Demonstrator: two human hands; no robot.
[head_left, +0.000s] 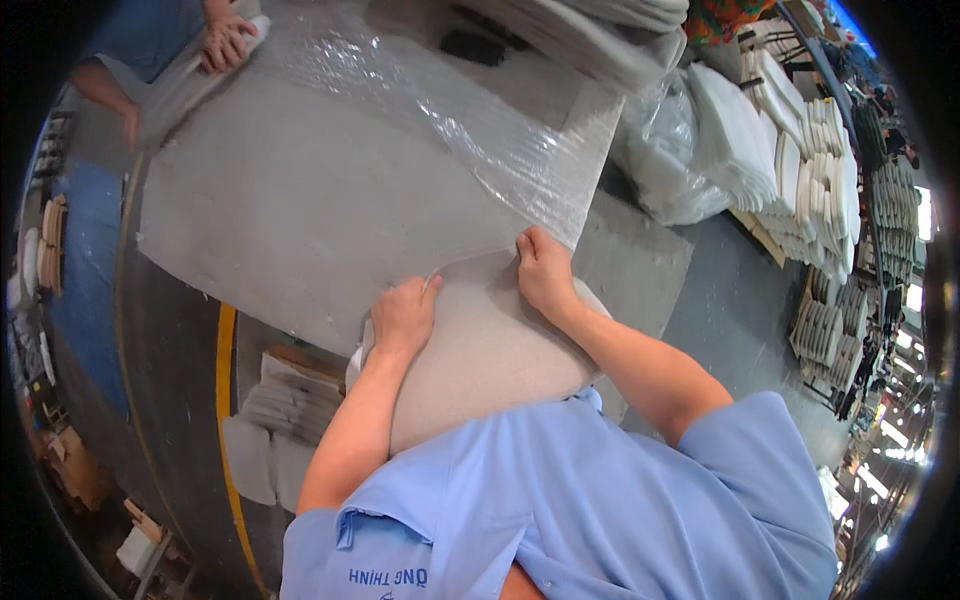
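Observation:
A light grey-beige fabric-covered cushion point(485, 355) lies against my body, over the near edge of the table. My left hand point(403, 318) is closed on the left side of its far edge, thumb pointing away from me. At the right, my right hand point(546, 270) grips the same edge with its fingers curled in. Between the two hands the fabric edge stretches in a slightly raised line. The cushion's near end is hidden by my blue shirt.
The grey table point(270, 210) spreads ahead, with clear plastic film point(470, 130) across its far right part. A co-worker's hand point(228, 42) rests on another pad at the far left. Stacked pale pads point(735, 140) stand at the right, more pads point(290, 405) below the table's left side.

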